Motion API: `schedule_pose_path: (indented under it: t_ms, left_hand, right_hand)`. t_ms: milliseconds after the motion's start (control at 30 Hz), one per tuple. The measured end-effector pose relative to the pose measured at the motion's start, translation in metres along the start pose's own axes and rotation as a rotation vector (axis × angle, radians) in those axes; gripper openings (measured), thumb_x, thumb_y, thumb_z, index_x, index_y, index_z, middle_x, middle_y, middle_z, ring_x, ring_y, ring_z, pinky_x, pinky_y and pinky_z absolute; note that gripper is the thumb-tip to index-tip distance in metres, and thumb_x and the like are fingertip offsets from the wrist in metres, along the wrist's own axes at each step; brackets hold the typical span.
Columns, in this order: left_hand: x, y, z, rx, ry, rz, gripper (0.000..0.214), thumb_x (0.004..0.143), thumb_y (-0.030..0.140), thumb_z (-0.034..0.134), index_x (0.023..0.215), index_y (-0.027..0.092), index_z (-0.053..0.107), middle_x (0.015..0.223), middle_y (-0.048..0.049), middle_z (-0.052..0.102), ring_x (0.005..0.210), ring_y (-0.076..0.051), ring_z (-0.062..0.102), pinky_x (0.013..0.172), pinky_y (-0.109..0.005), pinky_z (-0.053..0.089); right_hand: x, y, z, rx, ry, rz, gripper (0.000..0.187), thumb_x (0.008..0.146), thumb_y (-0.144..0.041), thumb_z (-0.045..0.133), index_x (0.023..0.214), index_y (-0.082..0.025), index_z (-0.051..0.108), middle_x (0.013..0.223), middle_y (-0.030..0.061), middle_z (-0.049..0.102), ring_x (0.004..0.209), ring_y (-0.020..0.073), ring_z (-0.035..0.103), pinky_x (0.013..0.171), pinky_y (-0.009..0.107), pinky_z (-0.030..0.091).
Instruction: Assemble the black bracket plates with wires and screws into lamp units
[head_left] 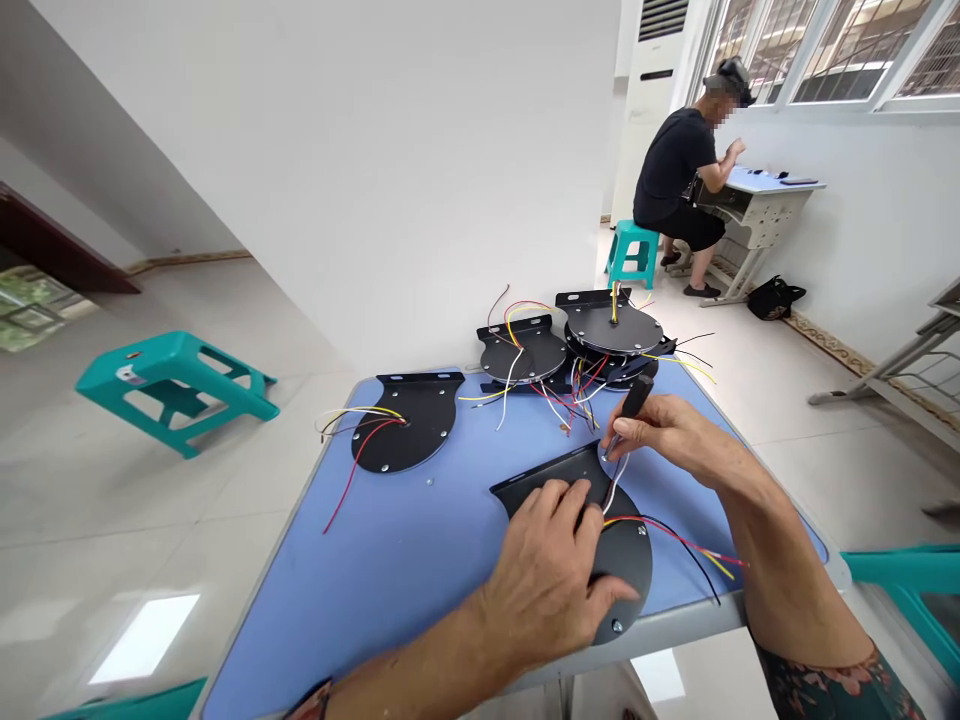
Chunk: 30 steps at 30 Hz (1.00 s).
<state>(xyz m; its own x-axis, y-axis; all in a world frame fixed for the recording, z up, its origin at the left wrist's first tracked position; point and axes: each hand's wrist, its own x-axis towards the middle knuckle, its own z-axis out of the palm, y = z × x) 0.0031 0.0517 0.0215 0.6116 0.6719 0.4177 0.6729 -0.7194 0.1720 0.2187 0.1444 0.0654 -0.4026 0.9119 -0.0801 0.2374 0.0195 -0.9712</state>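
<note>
Right sleeve [832,688] dark green, reddish floral print — left cuff [315,703] dark, reddish-patterned too.

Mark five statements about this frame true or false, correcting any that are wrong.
1. The right hand holds a screwdriver. True.
2. The left hand is off the workpiece. False: the left hand rests on the black plate.
3. A red wire comes out of the lone plate at the picture's left. True.
4. The tabletop is green. False: the tabletop is blue.
5. The background co-worker is standing. False: the co-worker sits on a teal stool.
</note>
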Motion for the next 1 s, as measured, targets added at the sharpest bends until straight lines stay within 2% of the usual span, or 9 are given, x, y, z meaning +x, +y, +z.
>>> schedule_pose_path:
  t_ms: [67,133,267,467,800,1000]
  left_hand:
    - [-0.004,0.004,0.002,0.034,0.000,0.013,0.074,0.084,0.072,0.062,0.117,0.006,0.064,0.134,-0.0261,0.061,0.114,-0.039,0.058,0.092,-0.052,0.054]
    - [-0.008,0.007,0.003,0.053,-0.010,0.022,0.086,0.084,0.079,0.054,0.126,0.004,0.061,0.139,-0.0286,0.058,0.121,-0.041,0.057,0.096,-0.053,0.052]
    - [-0.012,0.008,0.004,0.034,-0.017,0.019,0.098,0.082,0.087,0.044,0.130,0.004,0.061,0.144,-0.0282,0.056,0.125,-0.041,0.056,0.101,-0.053,0.050]
    - [-0.014,0.011,0.003,0.048,-0.036,0.002,0.112,0.074,0.096,0.038,0.133,0.004,0.061,0.147,-0.0286,0.053,0.131,-0.040,0.054,0.106,-0.050,0.047]
    - [-0.011,0.014,-0.004,0.066,-0.161,-0.001,0.101,0.078,0.088,0.051,0.136,0.004,0.058,0.150,-0.0294,0.050,0.134,-0.041,0.053,0.109,-0.050,0.046]
    - [-0.012,0.014,-0.002,0.047,-0.142,0.008,0.095,0.081,0.082,0.054,0.135,0.003,0.057,0.148,-0.0318,0.050,0.135,-0.043,0.051,0.110,-0.052,0.044]
  right_hand:
    - [0.001,0.003,0.003,-0.009,-0.007,0.003,0.035,0.083,-0.053,0.071,0.081,-0.018,0.067,0.082,0.0076,0.073,0.078,0.0229,0.073,0.080,0.042,0.060]
    - [0.001,0.003,0.006,-0.033,-0.005,0.005,0.032,0.085,-0.051,0.069,0.083,-0.019,0.067,0.082,0.0074,0.074,0.078,0.0232,0.073,0.079,0.041,0.060]
    - [0.000,0.001,0.010,-0.114,0.002,-0.010,0.027,0.088,-0.046,0.064,0.084,-0.020,0.069,0.084,0.0073,0.075,0.079,0.0236,0.074,0.078,0.040,0.060]
    - [-0.002,-0.002,0.016,-0.156,-0.008,-0.037,0.026,0.090,-0.044,0.061,0.083,-0.020,0.069,0.087,0.0077,0.075,0.081,0.0242,0.074,0.078,0.039,0.059]
    - [-0.001,0.000,0.021,-0.177,-0.020,-0.052,0.026,0.092,-0.041,0.058,0.085,-0.018,0.069,0.088,0.0082,0.075,0.082,0.0224,0.072,0.078,0.037,0.058]
    - [-0.001,0.000,0.021,-0.162,-0.022,-0.058,0.026,0.092,-0.042,0.060,0.088,-0.019,0.070,0.087,0.0073,0.076,0.081,0.0216,0.071,0.079,0.036,0.057]
